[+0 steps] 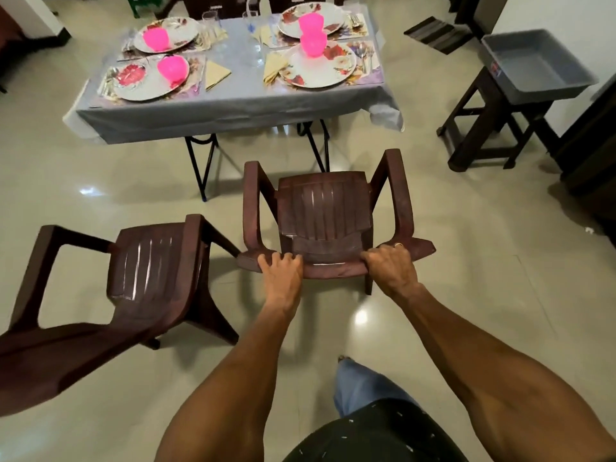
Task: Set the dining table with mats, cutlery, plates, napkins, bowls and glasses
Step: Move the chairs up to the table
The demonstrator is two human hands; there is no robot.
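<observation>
Brown plastic chair (pixel 325 215) stood on the floor short of the tabletop (pixel 233 105), its top rail gripped by the left hand (pixel 281 270) and right hand (pixel 391 265). Four plates (pixel 318 66) with pink bowls (pixel 312 43), napkins and cutlery lay at the tabletop's corners, so the setting looked finished. Next, probably, the chair needed pushing straight toward the near edge.

Both arms outstretched, left grip (pixel 281 266) and right grip (pixel 390 261) clenched
</observation>
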